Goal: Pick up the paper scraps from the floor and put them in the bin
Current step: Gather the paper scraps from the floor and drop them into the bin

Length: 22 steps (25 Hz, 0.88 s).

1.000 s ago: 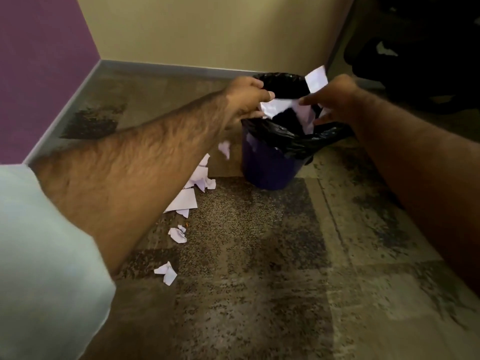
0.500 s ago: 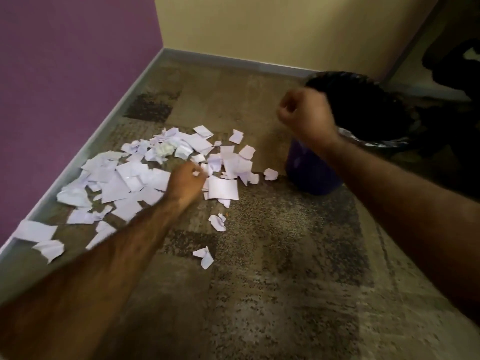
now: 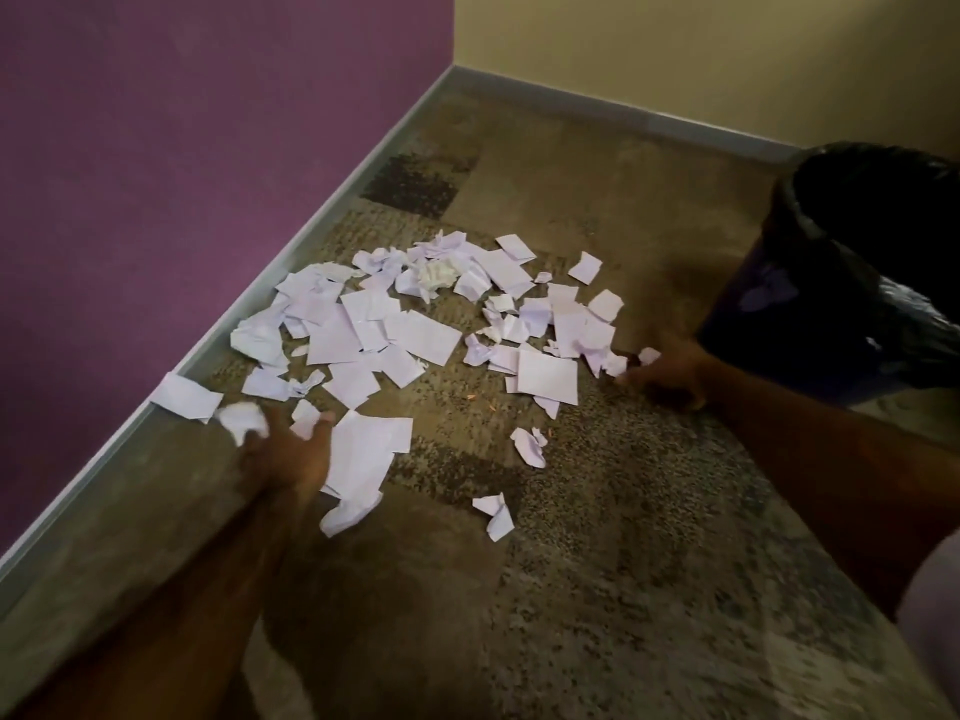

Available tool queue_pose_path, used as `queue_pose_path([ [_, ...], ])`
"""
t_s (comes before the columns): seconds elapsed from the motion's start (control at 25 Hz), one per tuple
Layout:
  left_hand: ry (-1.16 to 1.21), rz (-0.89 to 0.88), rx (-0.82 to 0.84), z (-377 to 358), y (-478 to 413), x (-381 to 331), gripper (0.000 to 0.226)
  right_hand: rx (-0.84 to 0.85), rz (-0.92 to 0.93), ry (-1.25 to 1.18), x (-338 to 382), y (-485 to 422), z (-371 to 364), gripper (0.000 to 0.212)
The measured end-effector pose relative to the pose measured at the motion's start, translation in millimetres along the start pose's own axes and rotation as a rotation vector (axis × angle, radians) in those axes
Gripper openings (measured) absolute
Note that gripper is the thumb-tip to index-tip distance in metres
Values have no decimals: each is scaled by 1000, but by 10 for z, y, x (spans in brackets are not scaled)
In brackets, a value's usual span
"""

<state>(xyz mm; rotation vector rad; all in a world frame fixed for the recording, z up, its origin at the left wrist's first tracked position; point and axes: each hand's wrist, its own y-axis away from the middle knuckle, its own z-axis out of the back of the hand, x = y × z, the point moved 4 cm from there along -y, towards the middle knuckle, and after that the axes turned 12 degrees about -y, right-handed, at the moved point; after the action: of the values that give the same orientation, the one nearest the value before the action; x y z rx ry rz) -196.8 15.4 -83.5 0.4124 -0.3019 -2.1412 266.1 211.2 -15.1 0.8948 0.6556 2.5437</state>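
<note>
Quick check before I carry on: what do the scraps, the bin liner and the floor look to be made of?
Scraps: thin white paper, matte; it shows in the creases, torn edges and crumpled bits.
Bin liner: black plastic film, probably; it is glossy and wrinkled, folded over the rim of a dark blue bin.
Floor: carpet, most likely in tiles; it has a speckled, dull pile in square patches.

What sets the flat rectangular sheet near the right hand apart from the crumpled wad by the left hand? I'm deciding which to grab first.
The rectangular sheet lies flat and smooth on the carpet; the crumpled wad is balled up. The sheet looks larger in outline than the wad. The sheet sits apart from the right hand, while the wad touches the left hand. Both are white paper, still outside the bin.
</note>
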Motion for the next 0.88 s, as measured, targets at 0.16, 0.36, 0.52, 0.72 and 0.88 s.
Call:
queue_pose_path([
  [0.16, -88, -323, 20, -158, 245, -473, 62, 131, 46, 166, 53, -98, -221, 123],
  [0.36, 27, -731, 241, -359, 836, -972, 48, 286, 365, 366, 484, 243, -1007, 137],
  [0.52, 76, -659, -62, -26, 833, -754, 39, 461, 677, 281, 782, 581, -1294, 112],
  [0.72, -231, -296, 168, -122, 926, -287, 121, 368, 447, 624, 426, 557, -1088, 151],
  [0.88, -344, -353, 209, -329, 1178, -536, 136, 474, 406, 572, 325, 742, -1398, 156],
])
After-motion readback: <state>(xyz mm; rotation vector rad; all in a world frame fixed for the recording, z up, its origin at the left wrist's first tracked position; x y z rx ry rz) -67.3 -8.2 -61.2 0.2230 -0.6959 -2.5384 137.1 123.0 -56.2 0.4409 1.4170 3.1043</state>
